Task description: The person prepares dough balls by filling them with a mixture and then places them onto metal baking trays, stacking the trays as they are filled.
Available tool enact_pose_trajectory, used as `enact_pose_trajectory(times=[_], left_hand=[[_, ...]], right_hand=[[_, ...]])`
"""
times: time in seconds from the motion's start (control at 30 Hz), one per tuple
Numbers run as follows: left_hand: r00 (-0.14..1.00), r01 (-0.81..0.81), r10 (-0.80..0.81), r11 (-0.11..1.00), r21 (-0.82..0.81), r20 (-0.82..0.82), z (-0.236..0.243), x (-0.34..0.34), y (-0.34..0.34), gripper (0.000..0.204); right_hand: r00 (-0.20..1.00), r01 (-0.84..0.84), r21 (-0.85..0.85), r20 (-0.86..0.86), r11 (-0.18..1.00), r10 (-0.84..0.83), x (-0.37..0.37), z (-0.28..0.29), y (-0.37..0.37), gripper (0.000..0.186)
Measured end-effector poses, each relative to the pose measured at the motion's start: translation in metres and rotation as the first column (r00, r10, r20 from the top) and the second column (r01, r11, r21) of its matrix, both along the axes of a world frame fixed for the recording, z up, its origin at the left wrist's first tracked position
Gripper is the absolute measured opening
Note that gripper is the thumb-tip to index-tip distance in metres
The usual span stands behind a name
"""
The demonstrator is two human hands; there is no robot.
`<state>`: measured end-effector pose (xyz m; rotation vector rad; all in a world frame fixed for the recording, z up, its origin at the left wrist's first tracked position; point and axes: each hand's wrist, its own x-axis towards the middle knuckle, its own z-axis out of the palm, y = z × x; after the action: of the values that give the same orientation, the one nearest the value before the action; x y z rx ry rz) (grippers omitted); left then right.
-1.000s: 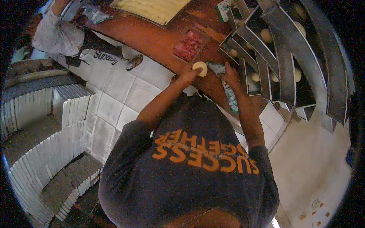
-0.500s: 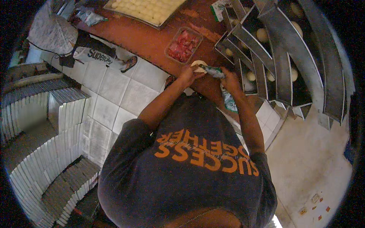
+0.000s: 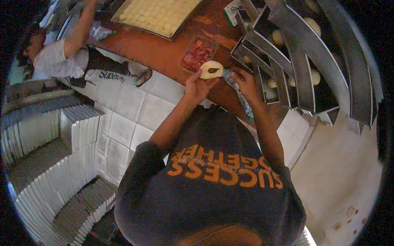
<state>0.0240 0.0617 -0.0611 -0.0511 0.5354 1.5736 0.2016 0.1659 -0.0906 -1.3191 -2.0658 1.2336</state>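
My left hand [image 3: 197, 85] holds up a flat, pale round of dough [image 3: 211, 69] with a dark dab of filling in its middle. My right hand [image 3: 245, 81] is just to the right of the dough, fingers curled beside a crumpled clear bluish plastic bag [image 3: 242, 100] at the edge of the brown table [image 3: 164, 49]. Whether it grips the bag is not visible. A small tray of red filling [image 3: 199, 55] lies on the table just beyond the dough.
A large tray of pale dough pieces [image 3: 158, 14] lies at the table's far side. Long metal tins [image 3: 295, 65] holding dough balls stand to the right. Another person [image 3: 61, 57] sits at the upper left. Stacks of metal trays [image 3: 41, 143] line the tiled floor on the left.
The dough round has been lifted and turned open, showing the dark filling. My right hand has drawn back from it to the right. The other person's arm has reached toward the table.
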Motion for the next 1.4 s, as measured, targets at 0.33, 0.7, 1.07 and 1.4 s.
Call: enact_pose_trajectory(times=[0.33,0.7,1.07,1.4], left_hand=[[0.980,0.191,-0.201,0.944,0.268,0.010,0.064,0.029,0.011,0.055],[0.858,0.513,-0.513,0.856,0.071,-0.018,0.125,0.043,0.013,0.042],[0.555,0.662,-0.602,0.738,-0.134,-0.575,0.131,0.203,-0.019,0.028],[0.614,0.702,-0.618,0.712,-0.017,-0.491,0.132,0.346,-0.020,0.020]], right_hand=[[0.957,0.274,0.457,-0.213,0.846,-0.195,-0.044,0.118,-0.055,0.019],[0.955,0.293,0.616,-0.144,0.732,-0.261,-0.010,0.190,-0.095,0.016],[0.777,0.601,0.533,-0.216,0.595,-0.592,0.143,0.159,-0.169,0.027],[0.573,0.787,0.512,-0.402,0.343,-0.714,0.241,0.178,-0.165,0.026]])
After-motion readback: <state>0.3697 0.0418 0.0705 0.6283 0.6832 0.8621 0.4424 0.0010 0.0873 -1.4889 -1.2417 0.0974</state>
